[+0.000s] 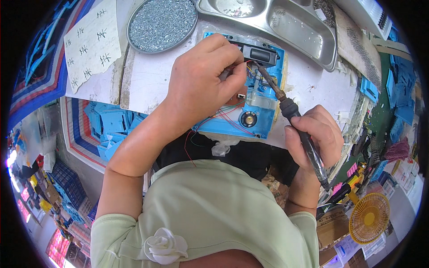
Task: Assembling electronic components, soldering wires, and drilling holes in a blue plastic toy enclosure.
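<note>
A blue plastic housing (263,118) lies on the white table, with a round speaker, thin wires and a small brown circuit board in it. Across its far end sits a black rectangular part (260,55). My right hand (318,136) is closed round the handle of a soldering iron (291,109). The iron's tip reaches into the housing beside the black part. Over the housing's left side, my left hand (203,73) pinches a thin red wire close to that tip; its fingertips are partly hidden. Red and green wires (191,138) hang over the near edge.
A round metal dish (161,24) full of small screws stands at the far left, beside a marked paper sheet (93,44). A compartmented steel tray (308,38) holds small parts at the far right. Blue plastic pieces (111,123) fill a bin at left. A yellow fan (369,218) stands lower right.
</note>
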Motion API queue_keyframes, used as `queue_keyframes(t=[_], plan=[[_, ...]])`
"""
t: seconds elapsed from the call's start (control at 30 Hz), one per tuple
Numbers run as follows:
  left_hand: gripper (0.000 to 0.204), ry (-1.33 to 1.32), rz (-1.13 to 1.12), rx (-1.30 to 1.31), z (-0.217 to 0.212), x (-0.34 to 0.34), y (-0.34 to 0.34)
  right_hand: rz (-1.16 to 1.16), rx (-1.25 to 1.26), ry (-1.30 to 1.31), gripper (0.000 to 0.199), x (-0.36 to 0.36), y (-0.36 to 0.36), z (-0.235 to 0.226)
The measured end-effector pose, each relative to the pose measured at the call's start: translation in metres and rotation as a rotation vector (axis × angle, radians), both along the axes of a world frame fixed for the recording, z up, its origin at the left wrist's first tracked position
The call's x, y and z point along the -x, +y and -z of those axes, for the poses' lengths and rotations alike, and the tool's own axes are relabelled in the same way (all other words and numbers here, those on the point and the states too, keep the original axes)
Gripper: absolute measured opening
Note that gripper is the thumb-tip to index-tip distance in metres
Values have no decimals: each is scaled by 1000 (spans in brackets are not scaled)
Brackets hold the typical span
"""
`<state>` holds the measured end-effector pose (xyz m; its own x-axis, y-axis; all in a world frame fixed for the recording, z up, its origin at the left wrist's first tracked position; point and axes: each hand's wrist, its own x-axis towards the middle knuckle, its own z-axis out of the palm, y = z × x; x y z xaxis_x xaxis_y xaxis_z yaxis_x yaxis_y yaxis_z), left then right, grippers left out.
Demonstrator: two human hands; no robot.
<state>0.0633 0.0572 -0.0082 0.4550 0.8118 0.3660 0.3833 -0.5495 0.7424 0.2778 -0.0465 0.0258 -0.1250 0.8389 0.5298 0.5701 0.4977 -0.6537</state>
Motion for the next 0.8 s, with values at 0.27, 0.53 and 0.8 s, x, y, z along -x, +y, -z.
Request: queue_keyframes(t=[0.27, 0.53, 0.8], plan=[[5, -9, -9, 15, 1, 0, -1, 2, -2, -5, 28, 2, 1, 0], [5, -33, -20, -4, 3, -1, 0, 23, 6, -21, 29, 3, 2, -1], [6, -39, -21, -4, 3, -2, 0, 12, -15, -147, 37, 3, 1, -2]])
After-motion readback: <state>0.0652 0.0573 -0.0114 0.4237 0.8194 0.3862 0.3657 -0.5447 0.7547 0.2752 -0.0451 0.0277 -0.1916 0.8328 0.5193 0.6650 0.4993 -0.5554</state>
